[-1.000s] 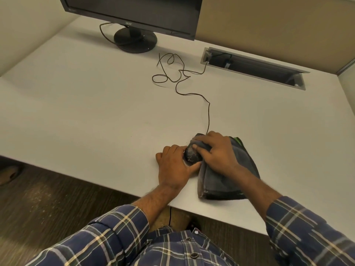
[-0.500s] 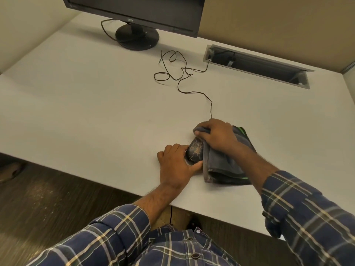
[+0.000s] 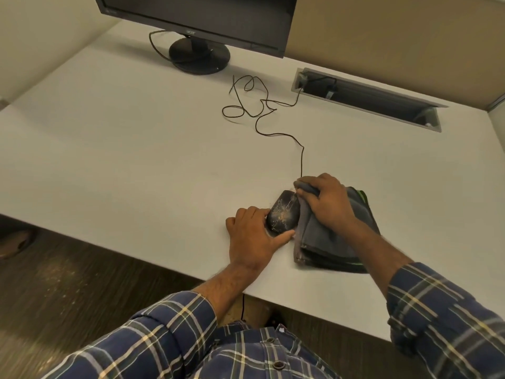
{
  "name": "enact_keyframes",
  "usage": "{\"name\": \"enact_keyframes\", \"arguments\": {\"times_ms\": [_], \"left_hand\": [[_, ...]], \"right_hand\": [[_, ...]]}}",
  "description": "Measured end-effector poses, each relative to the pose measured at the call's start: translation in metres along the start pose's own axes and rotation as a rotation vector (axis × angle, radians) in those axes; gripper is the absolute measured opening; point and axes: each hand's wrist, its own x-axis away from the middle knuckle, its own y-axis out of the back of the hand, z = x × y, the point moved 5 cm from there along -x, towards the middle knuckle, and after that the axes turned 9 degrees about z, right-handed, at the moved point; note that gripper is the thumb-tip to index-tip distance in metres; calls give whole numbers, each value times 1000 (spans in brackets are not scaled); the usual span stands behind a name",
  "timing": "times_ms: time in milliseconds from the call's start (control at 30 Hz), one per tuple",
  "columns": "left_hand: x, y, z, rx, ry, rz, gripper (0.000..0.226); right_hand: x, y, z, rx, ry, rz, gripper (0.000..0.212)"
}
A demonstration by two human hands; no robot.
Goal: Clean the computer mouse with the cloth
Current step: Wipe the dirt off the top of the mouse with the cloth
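A black computer mouse [image 3: 282, 213], streaked with pale dust, lies near the front edge of the white desk [image 3: 136, 149]. My left hand [image 3: 252, 237] grips its near end, thumb on the right side and fingers on the left. A folded grey cloth [image 3: 325, 242] with a green trim lies right beside the mouse. My right hand [image 3: 326, 202] presses on the cloth and bunches its far corner against the mouse's front right side. The mouse's thin dark cable [image 3: 273, 116] runs away across the desk in loops.
A black monitor [image 3: 196, 20] on a round stand [image 3: 199, 54] stands at the back of the desk. The mouse cable enters an open cable tray [image 3: 366, 98] at the back right. Beige partition walls close off the back and left. Below the desk edge is dark floor.
My right hand has slid with the cloth from the top of the mouse toward its far right side, uncovering most of the dusty top. The left hand has kept its hold.
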Motion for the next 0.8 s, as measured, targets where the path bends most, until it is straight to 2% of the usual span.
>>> {"name": "enact_keyframes", "arguments": {"times_ms": [100, 167, 233, 300, 400, 500, 600, 667, 733, 800], "left_hand": [[0, 0, 0, 18, 3, -4, 68], [-1, 1, 0, 10, 12, -3, 63], [-2, 1, 0, -12, 13, -5, 59], [-1, 2, -1, -12, 11, -8, 62], [0, 2, -1, -5, 13, -9, 68], [1, 1, -2, -4, 26, 1, 70], [-1, 2, -1, -12, 59, -15, 68], [-1, 2, 0, -28, 65, -23, 68], [-1, 2, 1, -45, 65, -21, 69], [-1, 3, 1, -50, 68, -16, 72]], "right_hand": [[11, 3, 3, -176, 60, -37, 27], [23, -5, 14, -222, 185, 96, 28], [32, -15, 16, -123, 257, 208, 34], [33, -14, 6, -22, 203, 154, 34], [32, 1, -14, 50, 10, -36, 28], [42, 10, -19, 3, 6, -76, 27], [61, 8, -1, 285, 222, 26, 32], [73, 1, 6, 384, 303, 127, 36], [84, -6, 7, 371, 326, 226, 33], [93, -7, 2, 221, 272, 295, 43]]}}
